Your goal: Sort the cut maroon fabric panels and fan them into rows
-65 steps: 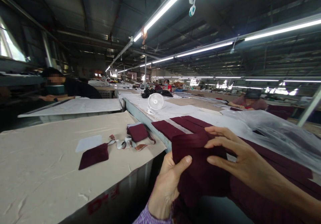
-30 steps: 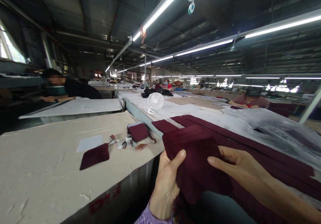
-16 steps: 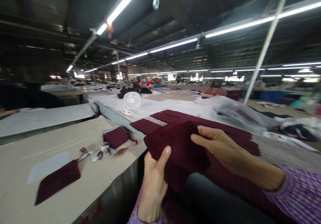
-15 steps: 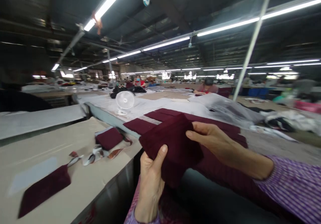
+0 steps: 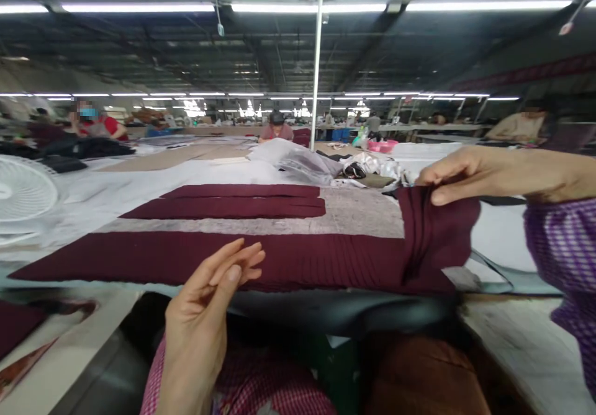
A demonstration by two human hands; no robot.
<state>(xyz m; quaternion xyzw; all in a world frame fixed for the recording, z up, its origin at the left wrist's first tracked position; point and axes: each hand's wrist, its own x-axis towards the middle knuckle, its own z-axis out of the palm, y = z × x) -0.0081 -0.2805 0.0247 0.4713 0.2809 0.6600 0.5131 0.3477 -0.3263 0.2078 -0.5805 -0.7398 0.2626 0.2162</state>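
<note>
My right hand [image 5: 479, 173] pinches the top of a bunch of maroon fabric pieces [image 5: 440, 229] between thumb and fingers. The pieces hang in folds over the right end of a long row of overlapping maroon panels [image 5: 153, 257]. In front of that row, my left hand [image 5: 214, 297] is raised with its fingers loosely stretched and nothing in it. Two narrower stacks of maroon fabric [image 5: 233, 208] lie behind the row on the grey-white table surface [image 5: 361, 213].
A white fan [image 5: 28, 191] stands at the left. Clear plastic sheeting [image 5: 298, 157] and a pile of white and dark cloth [image 5: 372, 170] lie farther back. Several people work at distant tables, one in a red top [image 5: 112, 128]. A beige side table [image 5: 79, 353] is at lower left.
My view has swung right. My left hand has let go of the maroon fabric, while my right hand has carried fabric to the right end of the row.
</note>
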